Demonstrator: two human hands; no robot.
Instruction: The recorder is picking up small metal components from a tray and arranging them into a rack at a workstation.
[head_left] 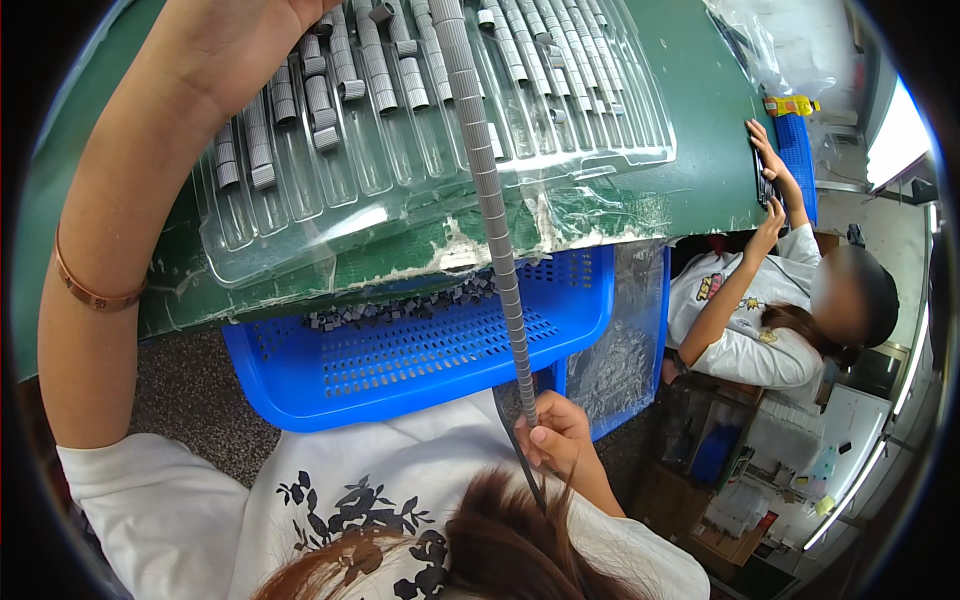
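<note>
A long column of short grey ribbed segments [487, 185] slants from the top edge down to my body. My right hand [558, 435] is closed round its lower end, thumb and fingers pinching it. My left hand [255, 25] reaches over the far left of a clear plastic tray [610, 165]; its fingers run out of the picture, so their grip is hidden. Rows of grey ribbed pieces [375, 65] lie in the tray's long channels, several of them tilted or loose. The column passes above the tray and a blue basket [420, 405].
The basket holds many small grey pieces [400, 305] below the edge of the green table [690, 95], whose front is worn. At right, a co-worker [765, 310] has both hands on a dark object at the table's far side. A blue crate [797, 160] stands there.
</note>
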